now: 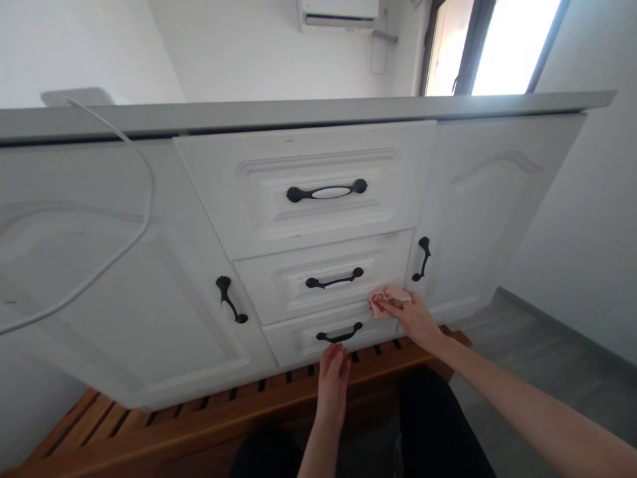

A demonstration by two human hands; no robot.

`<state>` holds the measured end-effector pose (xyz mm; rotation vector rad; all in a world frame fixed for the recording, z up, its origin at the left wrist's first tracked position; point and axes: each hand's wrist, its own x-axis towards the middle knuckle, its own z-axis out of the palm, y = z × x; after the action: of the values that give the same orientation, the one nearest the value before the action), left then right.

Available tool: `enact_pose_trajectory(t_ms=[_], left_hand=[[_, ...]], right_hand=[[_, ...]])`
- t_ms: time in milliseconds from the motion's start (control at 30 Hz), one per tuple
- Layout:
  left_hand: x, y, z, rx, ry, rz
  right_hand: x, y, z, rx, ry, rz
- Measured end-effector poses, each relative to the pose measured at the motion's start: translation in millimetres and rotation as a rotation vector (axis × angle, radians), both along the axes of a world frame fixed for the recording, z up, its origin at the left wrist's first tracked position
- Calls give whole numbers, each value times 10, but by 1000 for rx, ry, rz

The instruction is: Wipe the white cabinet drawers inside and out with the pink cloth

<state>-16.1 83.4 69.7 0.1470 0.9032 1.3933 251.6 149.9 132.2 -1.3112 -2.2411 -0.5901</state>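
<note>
Right hand [415, 317] pressing a pink cloth [387, 301] against the white cabinet [209, 219], between middle drawer [323, 282] and bottom drawer [318, 335]. Left hand [333, 375] just below the bottom handle [340, 334], fingers loosely together, holding nothing. All drawers closed, contents hidden.

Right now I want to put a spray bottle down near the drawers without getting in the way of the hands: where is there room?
The wooden slatted bench is bare to the left, below the left cupboard door. The grey floor at right is free too. It is crowded by the bottom drawer, where the left hand and right hand with its cloth are.
</note>
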Motion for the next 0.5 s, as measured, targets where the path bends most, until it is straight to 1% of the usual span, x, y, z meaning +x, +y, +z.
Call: enact_pose_trajectory(t_ms=[33, 100, 200, 300, 400, 500], left_hand=[[9, 69, 90, -4, -29, 9], [27, 159, 197, -35, -60, 24], [44, 227, 231, -71, -103, 51], [58, 286, 242, -59, -153, 60], [81, 328, 271, -43, -195, 62], [107, 324, 289, -34, -221, 55]], right_hand=[[11, -61, -50, -52, 43, 44], [45, -218, -153, -141, 167, 122], [90, -520, -324, -233, 370, 149], [72, -843, -469, -331, 497, 147], [-24, -1120, -518, -444, 638, 122], [-150, -1315, -477, -535, 801, 73]])
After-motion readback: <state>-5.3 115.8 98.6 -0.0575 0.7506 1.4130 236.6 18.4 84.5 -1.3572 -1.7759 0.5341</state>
